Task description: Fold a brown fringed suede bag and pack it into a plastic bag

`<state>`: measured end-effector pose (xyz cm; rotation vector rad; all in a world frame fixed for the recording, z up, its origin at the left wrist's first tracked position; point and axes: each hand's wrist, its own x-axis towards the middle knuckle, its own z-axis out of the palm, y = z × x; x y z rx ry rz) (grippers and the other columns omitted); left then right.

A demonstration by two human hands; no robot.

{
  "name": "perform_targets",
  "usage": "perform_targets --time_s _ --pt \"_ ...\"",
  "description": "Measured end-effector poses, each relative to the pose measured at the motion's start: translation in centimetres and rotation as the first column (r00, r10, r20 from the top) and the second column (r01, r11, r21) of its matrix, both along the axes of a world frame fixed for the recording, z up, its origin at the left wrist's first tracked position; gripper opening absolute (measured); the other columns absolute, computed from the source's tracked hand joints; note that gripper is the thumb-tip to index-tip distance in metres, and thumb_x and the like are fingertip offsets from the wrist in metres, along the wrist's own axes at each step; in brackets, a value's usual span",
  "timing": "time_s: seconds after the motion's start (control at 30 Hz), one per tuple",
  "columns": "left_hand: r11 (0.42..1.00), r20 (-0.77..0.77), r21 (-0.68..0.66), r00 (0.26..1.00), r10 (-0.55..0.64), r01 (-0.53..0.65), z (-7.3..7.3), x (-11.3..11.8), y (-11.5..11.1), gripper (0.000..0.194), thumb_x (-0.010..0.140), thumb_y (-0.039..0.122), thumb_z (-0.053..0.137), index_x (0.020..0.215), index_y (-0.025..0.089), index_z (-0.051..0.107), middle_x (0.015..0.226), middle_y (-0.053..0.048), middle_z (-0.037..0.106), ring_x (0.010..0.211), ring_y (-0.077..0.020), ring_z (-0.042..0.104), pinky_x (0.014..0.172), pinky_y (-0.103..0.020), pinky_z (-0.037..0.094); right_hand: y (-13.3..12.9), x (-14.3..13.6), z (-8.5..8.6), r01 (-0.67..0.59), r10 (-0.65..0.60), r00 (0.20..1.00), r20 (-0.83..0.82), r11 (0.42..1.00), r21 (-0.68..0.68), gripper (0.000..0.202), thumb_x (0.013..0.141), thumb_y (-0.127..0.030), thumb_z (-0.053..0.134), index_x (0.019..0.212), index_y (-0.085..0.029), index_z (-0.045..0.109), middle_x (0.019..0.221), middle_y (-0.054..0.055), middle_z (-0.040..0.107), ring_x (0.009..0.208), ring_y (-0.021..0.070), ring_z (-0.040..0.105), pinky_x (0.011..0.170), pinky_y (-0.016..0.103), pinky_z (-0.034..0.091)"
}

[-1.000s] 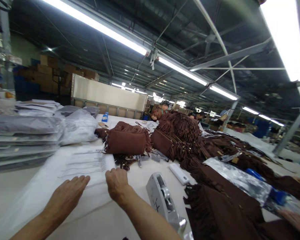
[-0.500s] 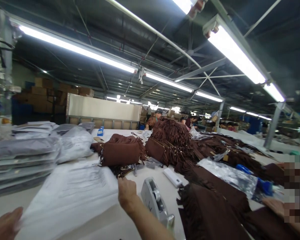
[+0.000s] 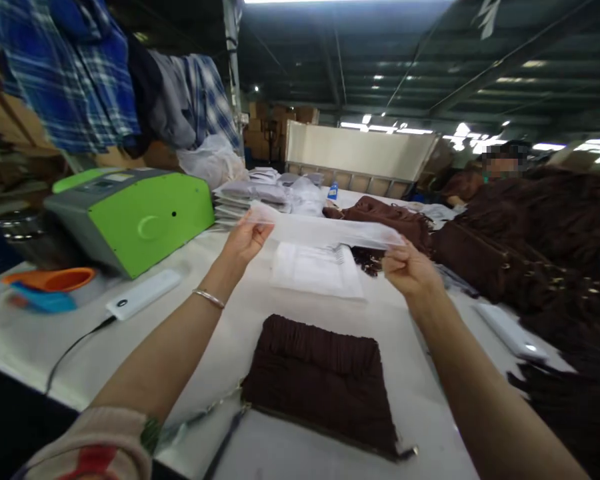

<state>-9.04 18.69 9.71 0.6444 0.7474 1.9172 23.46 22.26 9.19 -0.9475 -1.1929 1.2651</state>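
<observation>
A thin translucent white sheet or bag (image 3: 325, 230) is stretched between my two hands above the table. My left hand (image 3: 250, 237) pinches its left end, and my right hand (image 3: 407, 265) grips its right end. Beneath it lies a flat white packet (image 3: 317, 270) with faint print. Nearer to me, a dark brown fringed bag (image 3: 320, 383) rests flat on the white table (image 3: 220, 360), its zip edge towards me and a strap running off to the left.
A green and grey machine (image 3: 150, 217) stands at the left, beside a white device (image 3: 143, 293) with a cable and an orange scoop (image 3: 55, 279). Brown fringed bags (image 3: 520, 247) are heaped at the right, with another white device (image 3: 510, 330). A person (image 3: 475, 180) is behind them.
The view has swung left and down. Both hands have come together in front, now holding the translucent sheet up; before, they were over the white packaging, further apart. The brown bag near me has come into view.
</observation>
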Motion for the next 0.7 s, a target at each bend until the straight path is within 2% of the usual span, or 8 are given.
perform_targets --time_s 0.07,0.13,0.2,0.27,0.37,0.43,0.53,0.7 --pt "0.996 -0.098 0.082 0.994 0.046 -0.038 -0.3 -1.1 0.2 0.017 0.085 0.018 0.068 0.099 0.017 0.059 0.082 0.002 0.063 0.074 -0.0083 0.062 0.074 -0.020 0.052 -0.7 0.3 0.3 -0.049 0.052 0.984 -0.172 0.999 0.025 0.031 0.067 -0.022 0.074 0.085 -0.026 0.050 0.072 -0.010 0.058 0.057 0.0037 0.056 0.051 0.012 0.045" --pt "0.988 -0.405 0.151 0.909 0.101 -0.043 -1.7 -1.9 -0.1 0.020 0.087 0.032 0.066 0.098 0.017 0.058 0.082 0.001 0.063 0.077 -0.0101 0.061 0.074 -0.020 0.050 -1.5 0.5 -1.2 -0.084 0.086 0.954 -0.287 0.996 0.019 0.037 0.060 -0.021 0.080 0.085 -0.026 0.052 0.079 -0.008 0.065 0.072 0.0088 0.065 0.068 0.021 0.054" --pt "0.992 -0.735 0.128 0.671 0.096 -0.003 -4.4 -2.4 -0.7 0.032 0.089 0.047 0.059 0.092 0.015 0.059 0.080 0.000 0.063 0.075 -0.0125 0.060 0.071 -0.022 0.049 -1.9 0.5 -4.1 -0.080 0.067 0.966 -0.249 0.996 -0.044 0.039 0.055 -0.024 0.084 0.079 -0.024 0.053 0.074 -0.006 0.066 0.071 0.0129 0.067 0.075 0.029 0.056" --pt "0.999 -0.894 0.019 0.448 0.001 0.034 -7.7 -2.7 -1.4 0.043 0.090 0.054 0.051 0.080 0.013 0.059 0.072 -0.001 0.061 0.068 -0.0139 0.057 0.066 -0.023 0.047 -1.8 0.5 -7.4 -0.055 0.053 0.998 -0.024 0.993 -0.108 0.039 0.054 -0.030 0.086 0.072 -0.022 0.052 0.064 -0.005 0.064 0.062 0.0149 0.066 0.070 0.031 0.056" --pt "0.989 -0.958 -0.119 0.253 -0.138 0.086 -12.0 -2.6 -2.1 0.051 0.091 0.056 0.042 0.066 0.015 0.056 0.063 -0.001 0.057 0.062 -0.0148 0.053 0.061 -0.026 0.044 -1.4 0.8 -11.2 -0.088 0.125 0.932 0.341 0.989 -0.122 0.034 0.061 -0.041 0.081 0.069 -0.020 0.055 0.065 0.001 0.067 0.065 0.0191 0.067 0.066 0.031 0.053" --pt "0.976 -0.973 -0.191 0.111 -0.203 0.107 -13.8 -2.2 -2.5 0.050 0.092 0.054 0.037 0.066 0.016 0.056 0.066 -0.002 0.058 0.065 -0.0160 0.053 0.066 -0.028 0.044 -1.2 1.3 -12.8 -0.146 0.192 0.859 0.474 0.980 -0.132 0.033 0.066 -0.048 0.075 0.068 -0.020 0.057 0.069 0.005 0.069 0.069 0.0210 0.067 0.068 0.032 0.053" --pt "0.960 -0.963 -0.264 -0.069 -0.259 0.097 -15.0 -1.4 -3.2 0.044 0.094 0.047 0.034 0.068 0.018 0.054 0.071 -0.003 0.060 0.073 -0.0177 0.053 0.079 -0.032 0.043 -1.0 2.3 -14.4 -0.205 0.248 0.785 0.568 0.969 -0.139 0.034 0.072 -0.054 0.067 0.069 -0.021 0.058 0.068 0.004 0.067 0.068 0.0204 0.064 0.068 0.031 0.051" --pt "0.955 -0.920 -0.295 -0.267 -0.287 -0.011 -15.0 -0.3 -4.8 0.045 0.099 0.043 0.027 0.076 0.018 0.056 0.087 -0.009 0.061 0.092 -0.0231 0.053 0.088 -0.040 0.039 -1.2 4.3 -16.8 -0.259 0.297 0.705 0.644 0.953 -0.156 0.021 0.072 -0.040 0.066 0.077 -0.023 0.057 0.072 0.000 0.063 0.069 0.0178 0.059 0.063 0.026 0.045"
